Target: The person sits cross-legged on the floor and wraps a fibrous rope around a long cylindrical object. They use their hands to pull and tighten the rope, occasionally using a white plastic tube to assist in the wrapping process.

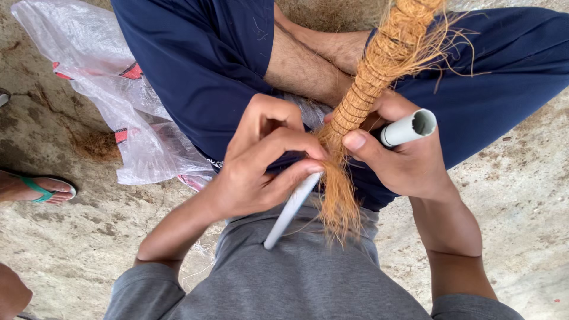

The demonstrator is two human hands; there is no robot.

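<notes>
Head camera is looking straight down at a person sitting on a rough concrete floor [521, 195], wearing a grey shirt [296, 278] and dark blue trousers [201, 77]. Both bare hands are working at a bundle of coconut fibre [379, 65] that is lying across the lap. A thin cord is binding the bundle in close turns along its upper part, and its loose end [339, 201] is fanning out downward over the shirt.

The left hand [261, 160] is closing its grip around the fibre just where the binding stops, with thumb and forefinger pinching the strands; a flat pale strip [290, 210] is running out from under its fingers toward the body (whether the hand is actually holding the strip or it is merely passing beneath, I cannot tell). The right hand [403, 157] is holding a light grey pipe [409, 127] in a closed grip, its open end pointing up and to the right, while the thumb is pressing against the bound fibre.

A crumpled clear plastic bag [101, 71] with red markings is lying on the floor to the left, touching the trousers. Another person's foot in a green sandal [41, 189] is showing at the left edge.
</notes>
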